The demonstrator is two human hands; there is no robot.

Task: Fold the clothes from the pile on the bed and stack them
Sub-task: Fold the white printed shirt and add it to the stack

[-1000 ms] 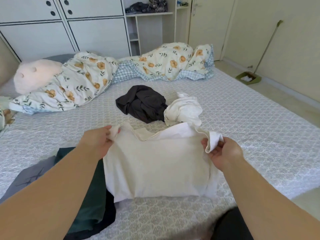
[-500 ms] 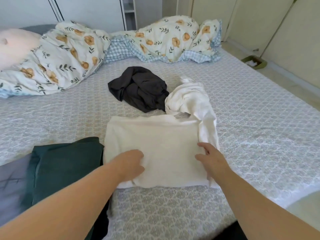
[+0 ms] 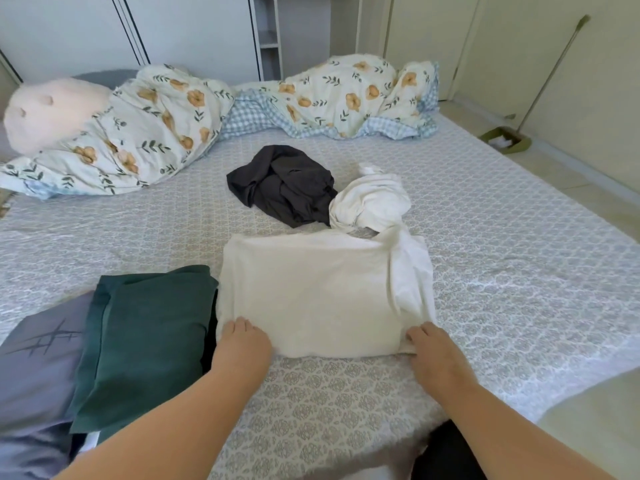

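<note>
A white shirt lies folded into a rectangle on the patterned bed sheet, with a loose flap bunched along its right side. My left hand grips its near left corner, fingers curled at the edge. At the near right corner my right hand holds the cloth the same way. Left of the shirt sits a stack: a folded dark green garment over a folded grey one. Beyond the shirt, the pile holds a crumpled dark grey garment and a crumpled white garment.
A floral duvet is bunched across the far side of the bed, with a pink plush cushion at the far left. White cupboards stand behind. A broom and dustpan lean by the right wall. The bed's edge runs along the right.
The shirt went from held up by its top corners to lying flat. My hands then slid from pressing its middle back to its near corners.
</note>
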